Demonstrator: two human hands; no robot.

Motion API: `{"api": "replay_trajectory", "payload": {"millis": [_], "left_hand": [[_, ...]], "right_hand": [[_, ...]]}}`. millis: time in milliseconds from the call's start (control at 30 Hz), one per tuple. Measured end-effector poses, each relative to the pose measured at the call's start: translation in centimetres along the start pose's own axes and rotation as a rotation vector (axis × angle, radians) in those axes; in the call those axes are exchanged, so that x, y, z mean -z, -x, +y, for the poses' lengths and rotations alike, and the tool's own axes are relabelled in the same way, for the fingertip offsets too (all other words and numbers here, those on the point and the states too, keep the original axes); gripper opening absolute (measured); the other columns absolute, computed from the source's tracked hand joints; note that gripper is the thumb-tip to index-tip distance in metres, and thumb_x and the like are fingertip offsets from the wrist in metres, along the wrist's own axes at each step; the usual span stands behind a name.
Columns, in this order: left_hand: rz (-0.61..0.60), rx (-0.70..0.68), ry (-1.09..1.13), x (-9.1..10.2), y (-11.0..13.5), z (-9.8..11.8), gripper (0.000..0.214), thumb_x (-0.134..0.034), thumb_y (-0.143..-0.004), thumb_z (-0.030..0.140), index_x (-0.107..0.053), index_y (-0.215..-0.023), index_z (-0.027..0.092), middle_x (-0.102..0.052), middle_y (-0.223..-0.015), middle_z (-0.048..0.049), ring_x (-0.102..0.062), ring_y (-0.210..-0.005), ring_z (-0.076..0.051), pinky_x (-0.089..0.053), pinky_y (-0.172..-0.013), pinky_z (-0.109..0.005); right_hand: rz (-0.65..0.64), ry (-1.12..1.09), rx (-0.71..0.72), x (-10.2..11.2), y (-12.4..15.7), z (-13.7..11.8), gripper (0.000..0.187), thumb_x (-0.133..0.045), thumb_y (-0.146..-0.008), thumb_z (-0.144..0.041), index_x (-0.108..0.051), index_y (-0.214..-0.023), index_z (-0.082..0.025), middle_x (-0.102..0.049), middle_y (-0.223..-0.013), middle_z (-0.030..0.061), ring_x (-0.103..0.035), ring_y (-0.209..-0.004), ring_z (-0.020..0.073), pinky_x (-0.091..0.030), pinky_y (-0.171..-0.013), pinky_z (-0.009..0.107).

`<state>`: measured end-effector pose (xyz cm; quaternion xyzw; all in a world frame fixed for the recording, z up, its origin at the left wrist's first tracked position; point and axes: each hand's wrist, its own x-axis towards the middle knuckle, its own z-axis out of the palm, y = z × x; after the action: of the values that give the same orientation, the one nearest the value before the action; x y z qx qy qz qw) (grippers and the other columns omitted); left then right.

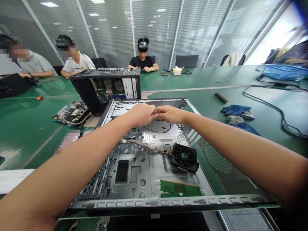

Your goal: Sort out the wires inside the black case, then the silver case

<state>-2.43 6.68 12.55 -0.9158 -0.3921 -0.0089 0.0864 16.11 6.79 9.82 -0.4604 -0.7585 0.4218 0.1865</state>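
An opened grey computer case [144, 179] lies flat on the green table in front of me. Both my arms reach over it. My left hand [141, 114] and my right hand [168, 113] are closed and meet fingertip to fingertip above the far part of the case. What they pinch is too small to make out; a thin black wire [161, 131] loops just below them. Inside the case, a black fan [184, 157] lies loose at the right, with a bundle of coloured wires [146, 148] running to it. A green circuit strip [179, 188] rests near the front edge.
A second case [106, 88] stands open behind mine, with a loose motherboard [71, 113] to its left. Blue gloves [237, 110] and black cables [279, 112] lie at the right. Three people sit at the far side of the table [216, 83].
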Motion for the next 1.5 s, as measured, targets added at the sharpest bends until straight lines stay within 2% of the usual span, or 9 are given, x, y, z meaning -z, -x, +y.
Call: {"api": "replay_trajectory", "payload": {"millis": [233, 433, 533, 800, 933, 1067, 1300, 1500], "left_hand": [[-0.021, 0.02, 0.01, -0.14, -0.19, 0.03, 0.04, -0.033, -0.098, 0.036, -0.063, -0.112, 0.013, -0.071, -0.098, -0.0184, -0.065, -0.087, -0.028, -0.042, -0.074, -0.038], [-0.087, 0.035, -0.011, 0.01, -0.52, 0.04, 0.029, -0.041, -0.094, 0.027, -0.065, -0.106, 0.016, -0.073, -0.096, -0.0158, -0.067, -0.088, -0.026, -0.041, -0.073, -0.035], [-0.095, 0.043, 0.007, 0.0, -0.56, 0.01, 0.032, -0.039, -0.095, 0.029, -0.066, -0.105, 0.015, -0.073, -0.096, -0.0164, -0.067, -0.09, -0.027, -0.041, -0.075, -0.037], [0.035, 0.036, 0.057, -0.18, -0.24, 0.34, 0.038, -0.029, -0.1, 0.035, -0.059, -0.107, 0.013, -0.071, -0.1, -0.0173, -0.065, -0.089, -0.027, -0.043, -0.075, -0.037], [0.115, 0.017, 0.109, -0.06, 0.04, 0.64, 0.026, -0.046, -0.091, 0.03, -0.057, -0.106, 0.013, -0.069, -0.103, -0.0159, -0.064, -0.091, -0.027, -0.044, -0.074, -0.036], [0.134, 0.003, 0.105, 0.0, 0.18, 0.7, 0.027, -0.056, -0.08, 0.021, -0.056, -0.107, 0.013, -0.067, -0.11, -0.0155, -0.063, -0.095, -0.027, -0.045, -0.074, -0.036], [0.17, 0.02, 0.093, 0.32, 0.2, 0.62, 0.017, -0.048, -0.089, 0.018, -0.059, -0.102, 0.015, -0.069, -0.104, -0.0116, -0.064, -0.093, -0.023, -0.045, -0.076, -0.034], [0.163, 0.026, 0.025, 0.48, 0.43, 0.57, 0.015, -0.054, -0.09, 0.023, -0.063, -0.101, 0.017, -0.071, -0.104, -0.0109, -0.065, -0.093, -0.024, -0.045, -0.076, -0.035]], "right_hand": [[0.038, 0.003, -0.005, -0.1, 0.01, -0.18, 0.008, -0.05, -0.094, -0.022, -0.055, -0.089, -0.018, -0.044, -0.069, -0.002, -0.038, -0.06, 0.0114, -0.033, -0.055, 0.027], [0.046, -0.008, 0.026, -0.14, -0.04, 0.05, 0.01, -0.049, -0.093, -0.019, -0.051, -0.083, -0.019, -0.043, -0.068, -0.0027, -0.038, -0.059, 0.0107, -0.032, -0.054, 0.026], [0.04, 0.0, 0.021, -0.12, -0.03, 0.14, 0.009, -0.049, -0.093, -0.019, -0.051, -0.084, -0.019, -0.044, -0.068, -0.0023, -0.038, -0.059, 0.0108, -0.032, -0.053, 0.026], [0.029, -0.078, -0.01, -0.18, -0.03, -0.1, 0.012, -0.049, -0.093, -0.015, -0.049, -0.083, -0.02, -0.041, -0.066, -0.0029, -0.035, -0.055, 0.01, -0.03, -0.05, 0.024], [0.036, -0.157, -0.018, -0.21, -0.05, -0.13, 0.013, -0.047, -0.093, -0.012, -0.05, -0.083, -0.02, -0.04, -0.066, -0.003, -0.035, -0.054, 0.0102, -0.029, -0.048, 0.024], [0.039, -0.273, -0.019, -0.16, -0.16, 0.15, 0.018, -0.047, -0.095, -0.016, -0.045, -0.078, -0.021, -0.04, -0.066, -0.0033, -0.031, -0.051, 0.0092, -0.026, -0.046, 0.024], [0.03, -0.308, -0.033, -0.21, 0.04, 0.06, 0.019, -0.047, -0.096, -0.019, -0.044, -0.078, -0.021, -0.043, -0.066, -0.0031, -0.031, -0.051, 0.009, -0.024, -0.046, 0.024], [0.036, -0.236, -0.033, -0.36, 0.09, -0.24, 0.016, -0.046, -0.096, -0.018, -0.047, -0.08, -0.02, -0.043, -0.066, -0.0028, -0.034, -0.052, 0.0094, -0.026, -0.048, 0.024]]}}
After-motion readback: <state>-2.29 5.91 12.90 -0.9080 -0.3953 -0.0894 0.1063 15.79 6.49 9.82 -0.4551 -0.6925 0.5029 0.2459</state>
